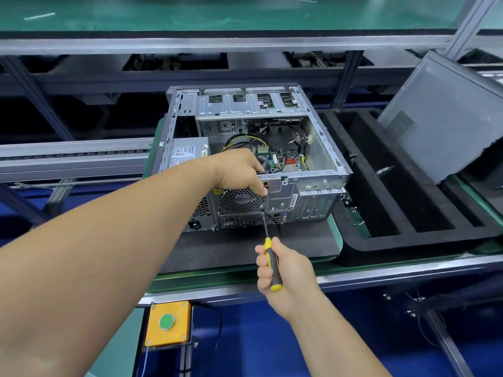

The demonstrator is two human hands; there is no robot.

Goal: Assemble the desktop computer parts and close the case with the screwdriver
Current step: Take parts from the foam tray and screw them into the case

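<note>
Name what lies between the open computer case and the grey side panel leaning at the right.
In the head view, a black foam tray with long slots lies between the computer case and the side panel.

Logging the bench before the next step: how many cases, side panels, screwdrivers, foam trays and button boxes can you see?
Cases: 1
Side panels: 1
Screwdrivers: 1
Foam trays: 1
Button boxes: 1
Total: 5
</note>
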